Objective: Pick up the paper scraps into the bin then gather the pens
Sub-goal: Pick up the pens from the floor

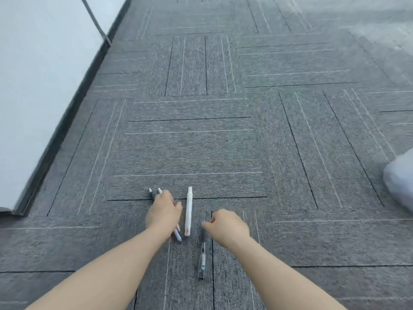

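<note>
Several pens lie on the grey carpet in front of me. My left hand (163, 212) lies over two thin pens (178, 234), fingers curled around them; their tips (154, 192) stick out beyond the knuckles. A white marker (188, 211) lies free between my hands, pointing away from me. My right hand (228, 229) pinches the far end of a dark clear-barrelled pen (202, 256), which still rests on the carpet. No paper scraps are in view.
A white wall panel (44, 74) with a dark base strip runs along the left. A grey cable (98, 25) hangs down against it. A white plastic bag (400, 180) bulges in from the right edge.
</note>
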Tool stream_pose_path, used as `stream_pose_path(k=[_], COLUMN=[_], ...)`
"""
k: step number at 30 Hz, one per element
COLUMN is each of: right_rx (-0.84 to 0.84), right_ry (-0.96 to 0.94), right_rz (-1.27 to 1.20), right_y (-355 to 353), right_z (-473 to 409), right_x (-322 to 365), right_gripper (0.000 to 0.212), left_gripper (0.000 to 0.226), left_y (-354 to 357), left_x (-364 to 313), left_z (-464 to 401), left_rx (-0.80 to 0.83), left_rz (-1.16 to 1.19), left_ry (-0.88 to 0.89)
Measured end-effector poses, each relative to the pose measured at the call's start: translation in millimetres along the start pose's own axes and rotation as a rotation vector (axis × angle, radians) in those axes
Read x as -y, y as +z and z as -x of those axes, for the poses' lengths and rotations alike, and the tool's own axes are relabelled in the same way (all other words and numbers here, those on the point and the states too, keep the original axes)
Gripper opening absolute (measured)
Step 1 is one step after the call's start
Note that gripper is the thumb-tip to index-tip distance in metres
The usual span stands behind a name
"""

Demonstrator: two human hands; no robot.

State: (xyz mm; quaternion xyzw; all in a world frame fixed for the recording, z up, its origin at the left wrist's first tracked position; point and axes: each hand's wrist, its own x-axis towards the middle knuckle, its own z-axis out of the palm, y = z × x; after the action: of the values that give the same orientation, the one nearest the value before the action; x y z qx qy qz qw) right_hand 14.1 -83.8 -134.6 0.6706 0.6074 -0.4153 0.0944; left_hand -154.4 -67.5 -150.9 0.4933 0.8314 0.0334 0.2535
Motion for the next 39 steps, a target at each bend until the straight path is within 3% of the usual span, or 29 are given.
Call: stream_pose_path(k=[4,9,14,17,25,30,34,36,39], right_rx=[-0.075,-0.094,-0.271,-0.281,-0.272,-0.301,-0.292,-0.335,-0.488], right_ry=[0.044,0.090,0.072,0.074,0.071,0.065,0.135,0.087,-0.028], right_rz=[0.161,0.236,-0.043,-0.160,0.014,-0.193,-0.751,-0.962,-1.076], right_y=[30,47,47,44,54,47,12,-20,-81], right_z=[1,-6,-17,-33,-53,-46,-38,-30,-12], right_x=[17,23,37,55,68,56,41,34,31], right_gripper=[0.037,0.016,0.022,0.026,0.021,0.023,0.020,0.014,0.007], left_gripper=[0.052,0.065,0.055,0.042,0.021,0.017,0.008,0.007,0.010], left_y=[6,14,18,24,41,24,-2,-13,-35], left_x=[29,33,26,24,33,40,9,-30,-117], left_z=[-3,-11,-12,-12,-20,-21,-29,-30,-14], left_rx=[-0.032,0.005,-0.033,-0.047,-0.065,-0.105,-0.135,-0.021,0.210], left_rz=[0.080,0.093,0.012,-0.075,-0.257,0.059,0.437,0.652,0.888], left_ry=[-0.212,-0.289,-0.218,-0.129,0.029,-0.028,-0.126,-0.030,0.151])
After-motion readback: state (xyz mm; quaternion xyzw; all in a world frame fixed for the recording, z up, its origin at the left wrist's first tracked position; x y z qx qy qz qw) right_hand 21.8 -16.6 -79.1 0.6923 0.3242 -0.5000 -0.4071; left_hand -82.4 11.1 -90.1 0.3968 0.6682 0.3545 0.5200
